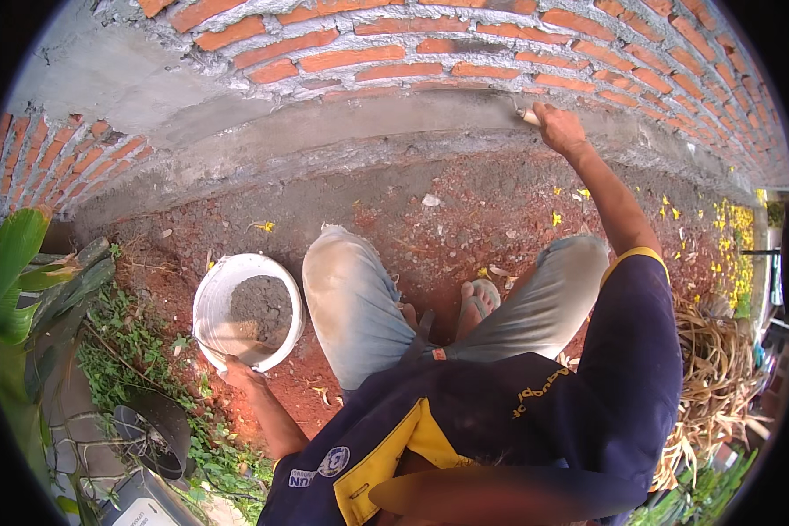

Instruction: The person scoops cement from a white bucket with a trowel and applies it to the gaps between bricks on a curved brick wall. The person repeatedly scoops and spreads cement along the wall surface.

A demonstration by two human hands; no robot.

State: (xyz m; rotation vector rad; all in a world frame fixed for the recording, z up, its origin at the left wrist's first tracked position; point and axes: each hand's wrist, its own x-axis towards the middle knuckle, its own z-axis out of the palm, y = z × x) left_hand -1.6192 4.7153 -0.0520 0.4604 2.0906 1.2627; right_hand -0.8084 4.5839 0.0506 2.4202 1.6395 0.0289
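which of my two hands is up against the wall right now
Your right hand, stretched forward to the grey cement ledge under the red bricks. Your left hand is low, at the rim of the white bucket.

Ground (465, 219): bare reddish-brown soil, gritty, running along the foot of a brick wall (394, 53) with a grey cement band at its base. Resting directly on the soil:
- white bucket (209, 298), left of the person's knees, tilted, holding grey mortar.
- the person's foot in a sandal (478, 302), between the knees.
- small pale stone (430, 200), near the wall foot.
- yellow petals (675, 210), scattered, denser toward the right.
- heap of dry straw-coloured leaves (719, 368), right edge.
- green weeds (140, 351) and broad leaves, left edge, beside the bucket.
- dark round pot (162, 430), lower left, among the weeds.
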